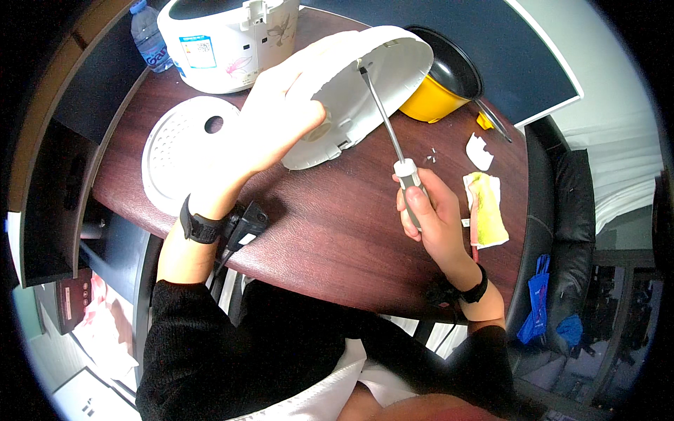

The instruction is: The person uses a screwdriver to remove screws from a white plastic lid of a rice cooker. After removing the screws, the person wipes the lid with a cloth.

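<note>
My left hand (pixel 270 119) grips a white domed plastic lid (pixel 382 91) by its left side and holds it tilted above the table, hollow inner side showing. In my right hand (pixel 437 217) is a screwdriver (pixel 405 170) with a white and grey handle, fingers wrapped round it. Its metal shaft points up and away, and the tip meets the inside of the lid near the far rim. Whether a screw sits under the tip is too small to tell. Below my left hand lies a flat white perforated disc (pixel 163 158) with one larger dark hole.
A white rice cooker body (pixel 235 67) stands far left beside a water bottle (pixel 149 38). Far right is a yellow pot (pixel 425 102) with a black inside. A white broken piece (pixel 479 151), small fragments and a yellow-white packet (pixel 486 210) lie on the brown table (pixel 323 224).
</note>
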### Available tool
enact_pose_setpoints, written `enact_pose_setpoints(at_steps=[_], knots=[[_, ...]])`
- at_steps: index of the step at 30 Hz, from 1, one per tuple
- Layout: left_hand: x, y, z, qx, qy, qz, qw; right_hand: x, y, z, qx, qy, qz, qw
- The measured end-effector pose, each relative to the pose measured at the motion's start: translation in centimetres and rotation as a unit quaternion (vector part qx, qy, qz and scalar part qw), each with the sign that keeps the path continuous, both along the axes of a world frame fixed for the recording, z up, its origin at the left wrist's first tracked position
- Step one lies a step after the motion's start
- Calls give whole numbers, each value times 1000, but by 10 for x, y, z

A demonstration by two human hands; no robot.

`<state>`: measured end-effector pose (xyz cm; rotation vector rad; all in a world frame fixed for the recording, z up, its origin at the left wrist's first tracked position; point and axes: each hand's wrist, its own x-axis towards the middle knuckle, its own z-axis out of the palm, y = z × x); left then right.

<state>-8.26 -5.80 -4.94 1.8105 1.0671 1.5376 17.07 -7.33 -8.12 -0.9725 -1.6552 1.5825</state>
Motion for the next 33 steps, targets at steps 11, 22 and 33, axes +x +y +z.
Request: enact_pose_setpoints(at_steps=[11, 22, 33], knots=[[2, 0, 0, -4, -17, -9, 1000, -1, -1, 2, 8, -10, -5, 1000], [1, -2, 2, -21, 16, 9, 1000, -5, -3, 5, 31, -92, -38, 995], [-1, -3, 2, -8, 27, 7, 1000, 0, 9, 15, 487, -283, -148, 813]])
